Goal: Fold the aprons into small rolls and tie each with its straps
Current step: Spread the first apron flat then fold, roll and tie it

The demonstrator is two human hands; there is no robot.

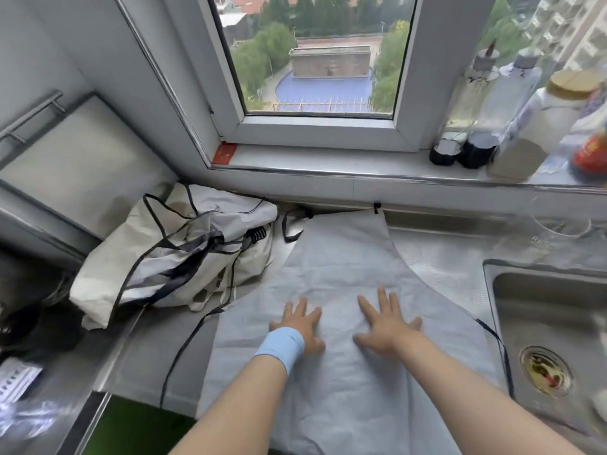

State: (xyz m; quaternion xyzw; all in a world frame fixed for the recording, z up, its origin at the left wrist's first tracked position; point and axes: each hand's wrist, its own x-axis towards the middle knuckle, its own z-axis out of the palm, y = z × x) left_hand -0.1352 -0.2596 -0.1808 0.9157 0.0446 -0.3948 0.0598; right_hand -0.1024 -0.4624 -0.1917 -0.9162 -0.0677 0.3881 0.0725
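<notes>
A pale grey apron (338, 257) lies spread flat on the steel counter (440, 267), its narrow bib end against the wall under the window sill (328, 165) and its black straps (184, 349) trailing off both sides. The left hand (300, 326), with a blue wristband (281, 348), and the right hand (386, 323) rest palm-down on its middle, side by side, fingers straight and spread apart. A heap of crumpled aprons (184, 251) sits just left of it, the sink (558, 307) to the right, bottles (512, 93) on the sill
</notes>
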